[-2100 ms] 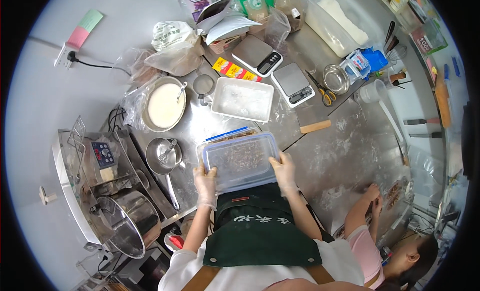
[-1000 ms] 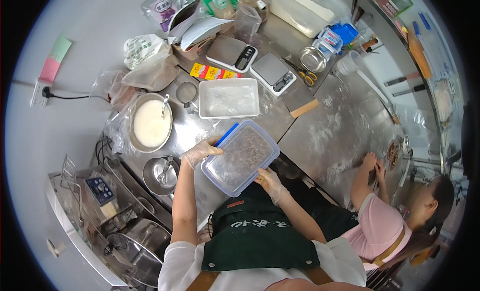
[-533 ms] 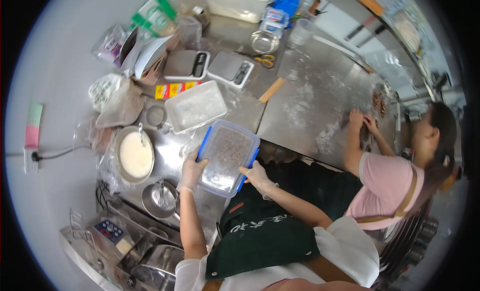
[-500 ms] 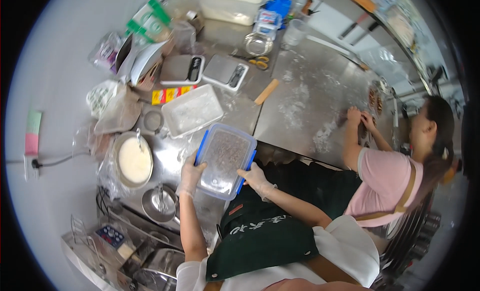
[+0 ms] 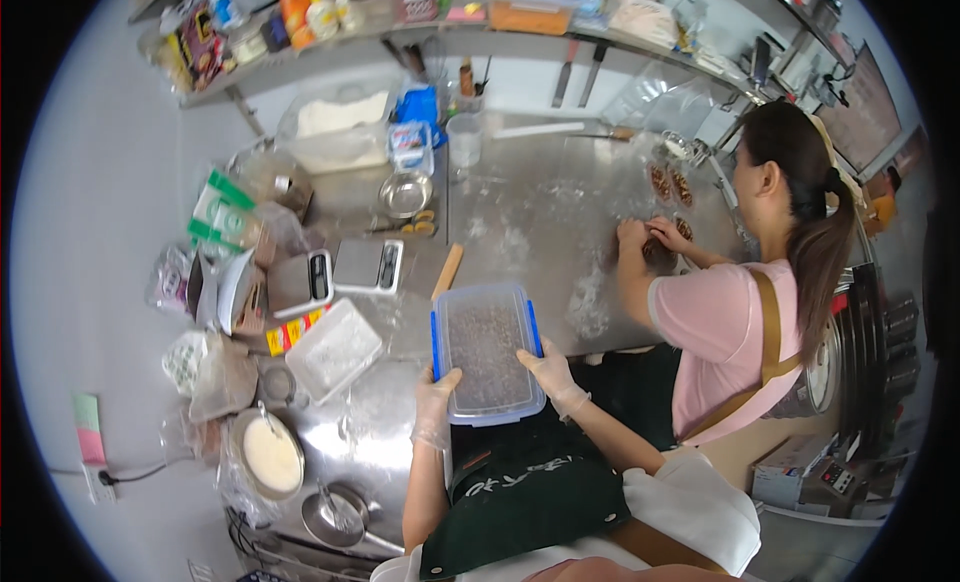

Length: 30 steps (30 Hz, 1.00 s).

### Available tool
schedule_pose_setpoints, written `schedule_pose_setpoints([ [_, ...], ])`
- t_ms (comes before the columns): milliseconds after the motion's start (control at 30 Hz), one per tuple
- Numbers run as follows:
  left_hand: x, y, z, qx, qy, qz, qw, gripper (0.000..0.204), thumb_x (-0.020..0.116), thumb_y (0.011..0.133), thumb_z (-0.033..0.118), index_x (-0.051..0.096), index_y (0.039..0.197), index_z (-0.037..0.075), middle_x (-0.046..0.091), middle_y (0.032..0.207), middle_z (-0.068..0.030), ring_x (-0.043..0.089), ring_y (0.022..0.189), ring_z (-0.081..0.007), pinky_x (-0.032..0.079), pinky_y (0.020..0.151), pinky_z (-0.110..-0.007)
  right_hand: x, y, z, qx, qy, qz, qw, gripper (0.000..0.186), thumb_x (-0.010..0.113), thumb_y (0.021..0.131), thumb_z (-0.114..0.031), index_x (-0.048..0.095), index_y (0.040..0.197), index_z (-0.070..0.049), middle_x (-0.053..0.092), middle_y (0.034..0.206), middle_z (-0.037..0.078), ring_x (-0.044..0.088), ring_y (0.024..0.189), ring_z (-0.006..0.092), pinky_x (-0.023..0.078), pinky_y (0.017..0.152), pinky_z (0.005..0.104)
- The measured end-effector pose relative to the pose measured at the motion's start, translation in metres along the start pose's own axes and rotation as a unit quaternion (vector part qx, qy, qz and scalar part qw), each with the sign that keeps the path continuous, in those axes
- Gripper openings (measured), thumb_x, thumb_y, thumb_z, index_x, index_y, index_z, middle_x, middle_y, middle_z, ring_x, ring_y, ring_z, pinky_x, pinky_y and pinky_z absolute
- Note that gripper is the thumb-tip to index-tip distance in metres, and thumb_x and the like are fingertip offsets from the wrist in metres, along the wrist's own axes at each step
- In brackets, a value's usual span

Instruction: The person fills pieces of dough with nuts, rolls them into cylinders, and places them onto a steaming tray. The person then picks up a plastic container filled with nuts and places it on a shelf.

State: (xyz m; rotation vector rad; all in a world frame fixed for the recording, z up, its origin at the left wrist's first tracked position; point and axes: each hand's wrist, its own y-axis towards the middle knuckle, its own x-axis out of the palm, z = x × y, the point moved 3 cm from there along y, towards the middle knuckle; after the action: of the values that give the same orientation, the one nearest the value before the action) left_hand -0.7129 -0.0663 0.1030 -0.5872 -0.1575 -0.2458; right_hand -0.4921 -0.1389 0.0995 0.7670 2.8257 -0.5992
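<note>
Both gloved hands — left hand [image 5: 435, 407], right hand [image 5: 550, 374] — have fingers closed on the lidded plastic container [image 5: 487, 354], held at the steel counter's [image 5: 540, 202] edge; best kept level, grip even.

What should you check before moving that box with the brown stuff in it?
1. Both hands on the box: ok. The left hand and right hand grip the clear plastic box at its near corners.
2. Box level: ok, it looks about flat.
3. Lid shut: cannot tell. Blue clips show on its sides, but a lid is hard to make out.
4. Room on the steel table ahead: ok, a floury bare patch lies just past the box.
5. Wooden stick in the way: not ok, it lies right by the box's far corner.
6. Co-worker: ok, working to the right, apart from the box.
</note>
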Motion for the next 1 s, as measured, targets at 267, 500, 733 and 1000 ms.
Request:
schedule_pose_setpoints([
  [267, 0.085, 0.005, 0.07, 0.01, -0.071, -0.115, 0.991, 0.069, 0.058, 0.083, 0.004, 0.032, 0.147, 0.008, 0.05, 0.132, -0.0096, 0.051, 0.117, -0.0218, 0.042, 0.099, -0.033, -0.05, 0.021, -0.068, -0.04, 0.056, 0.073, 0.995, 0.044, 0.064, 0.089, -0.013, 0.053, 0.129, 0.002, 0.065, 0.107, 0.01, 0.06, 0.095, 0.0164, 0.047, 0.088, 0.0296],
  [500, 0.133, 0.025, 0.137, 0.078, 0.025, -0.206, 0.975, 0.081, 0.06, 0.085, 0.005, 0.017, 0.154, 0.009, 0.045, 0.139, -0.0098, 0.048, 0.122, -0.0187, 0.038, 0.104, -0.031, -0.078, 0.049, -0.105, -0.167, -0.013, 0.153, 0.974, 0.055, 0.064, 0.086, -0.013, 0.045, 0.136, 0.0, 0.056, 0.108, 0.02, 0.057, 0.098, 0.0315, 0.045, 0.09, 0.0382],
  [733, 0.151, 0.066, 0.162, 0.12, 0.041, -0.26, 0.957, 0.082, 0.059, 0.084, 0.005, 0.016, 0.154, 0.009, 0.043, 0.141, -0.0083, 0.047, 0.122, -0.018, 0.037, 0.104, -0.029, -0.086, 0.055, -0.149, -0.196, -0.033, 0.22, 0.955, 0.058, 0.061, 0.088, -0.011, 0.041, 0.141, -0.002, 0.053, 0.113, 0.019, 0.056, 0.102, 0.0296, 0.044, 0.092, 0.0361],
  [1000, 0.128, 0.118, 0.103, -0.129, -0.084, -0.315, 0.937, 0.079, 0.06, 0.083, 0.006, 0.019, 0.151, 0.01, 0.045, 0.137, -0.0116, 0.048, 0.123, -0.0258, 0.042, 0.103, -0.038, -0.082, 0.092, -0.111, -0.133, -0.154, 0.198, 0.959, 0.06, 0.062, 0.088, -0.019, 0.042, 0.141, 0.0, 0.059, 0.109, 0.021, 0.06, 0.103, 0.0284, 0.045, 0.09, 0.0335],
])
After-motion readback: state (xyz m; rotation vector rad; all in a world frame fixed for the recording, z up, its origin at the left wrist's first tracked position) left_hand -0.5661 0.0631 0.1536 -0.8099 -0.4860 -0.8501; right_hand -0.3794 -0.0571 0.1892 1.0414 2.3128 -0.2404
